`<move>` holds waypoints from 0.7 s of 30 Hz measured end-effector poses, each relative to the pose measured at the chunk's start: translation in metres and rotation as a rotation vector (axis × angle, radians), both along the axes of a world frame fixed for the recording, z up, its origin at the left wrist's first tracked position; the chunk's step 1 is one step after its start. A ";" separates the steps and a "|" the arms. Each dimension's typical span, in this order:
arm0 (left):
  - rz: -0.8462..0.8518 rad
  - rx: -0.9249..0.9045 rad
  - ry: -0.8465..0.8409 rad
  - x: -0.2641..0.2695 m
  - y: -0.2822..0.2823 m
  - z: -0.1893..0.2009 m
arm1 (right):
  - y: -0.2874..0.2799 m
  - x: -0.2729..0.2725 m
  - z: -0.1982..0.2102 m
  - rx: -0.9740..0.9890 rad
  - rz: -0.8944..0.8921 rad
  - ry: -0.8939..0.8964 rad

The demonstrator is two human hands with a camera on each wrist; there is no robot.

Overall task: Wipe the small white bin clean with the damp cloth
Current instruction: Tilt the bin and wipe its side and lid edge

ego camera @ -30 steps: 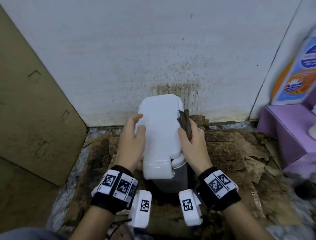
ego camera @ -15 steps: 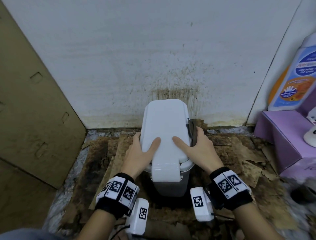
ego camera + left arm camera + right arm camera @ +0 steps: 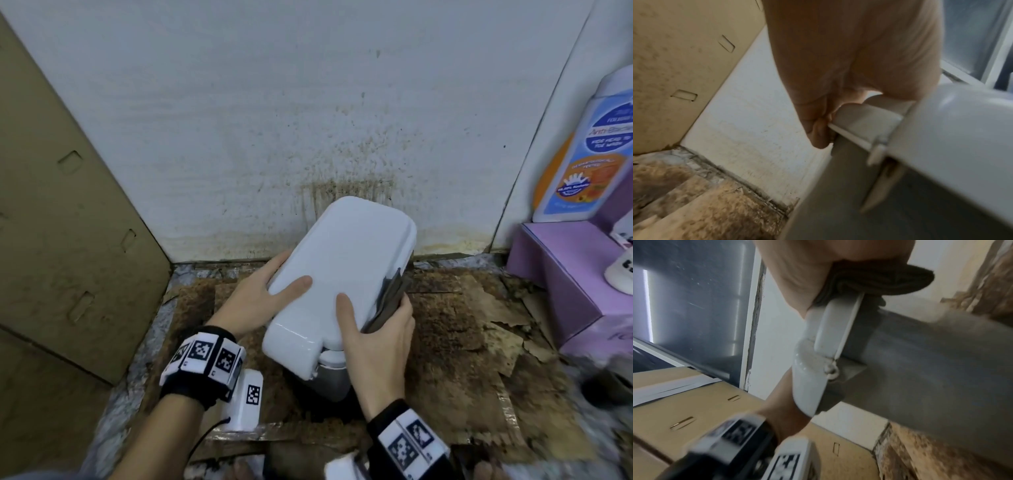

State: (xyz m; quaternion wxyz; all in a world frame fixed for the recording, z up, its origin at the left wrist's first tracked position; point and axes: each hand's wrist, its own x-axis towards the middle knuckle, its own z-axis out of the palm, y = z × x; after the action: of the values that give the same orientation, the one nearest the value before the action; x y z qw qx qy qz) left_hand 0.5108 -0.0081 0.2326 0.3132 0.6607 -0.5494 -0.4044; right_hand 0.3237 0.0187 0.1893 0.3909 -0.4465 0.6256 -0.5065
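Observation:
The small bin (image 3: 346, 270) has a glossy white lid and a grey body (image 3: 334, 378), and it stands turned so its far end points up-right. My left hand (image 3: 260, 301) grips the lid's left edge, thumb on top, fingers curled under the rim (image 3: 824, 129). My right hand (image 3: 376, 332) holds the lid's right edge with the thumb on top. A dark grey-brown cloth (image 3: 388, 301) is pinched between its fingers and the lid's side, also seen bunched as the cloth (image 3: 875, 279) in the right wrist view. The bin's grey body (image 3: 931, 356) runs past that hand.
The bin sits on stained, torn brown cardboard (image 3: 455, 318) on the floor before a spattered white wall (image 3: 308, 120). A cardboard box (image 3: 61, 222) stands at left. A purple box (image 3: 568, 274) with a lotion bottle (image 3: 589, 154) stands at right.
The bin has rotated clockwise, its far end now pointing up-right. Both hands turned with it; the right hand with the cloth slid nearer along the lid's right edge.

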 end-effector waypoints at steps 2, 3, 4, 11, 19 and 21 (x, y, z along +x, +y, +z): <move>-0.010 0.011 -0.024 0.001 -0.003 -0.002 | 0.005 0.007 -0.006 -0.005 -0.023 -0.032; 0.001 0.013 -0.024 0.001 -0.004 -0.003 | 0.005 0.010 -0.007 -0.006 -0.024 -0.043; 0.028 0.012 -0.026 0.000 -0.005 -0.004 | 0.003 0.011 -0.007 -0.006 -0.018 -0.050; 0.230 0.045 -0.150 -0.003 -0.004 -0.018 | -0.026 0.016 -0.015 0.015 0.042 0.012; 0.489 0.061 -0.238 -0.030 0.032 -0.026 | -0.104 -0.025 -0.002 0.016 0.097 0.061; 0.498 0.087 -0.175 -0.035 0.044 -0.026 | -0.126 -0.034 0.002 0.022 0.138 0.083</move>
State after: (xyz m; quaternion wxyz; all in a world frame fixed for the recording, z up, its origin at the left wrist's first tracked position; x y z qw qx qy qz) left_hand 0.4757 0.0354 0.2069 0.3255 0.8208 -0.3772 -0.2793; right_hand 0.2895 -0.1072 0.1911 0.4036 -0.5046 0.6146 -0.4525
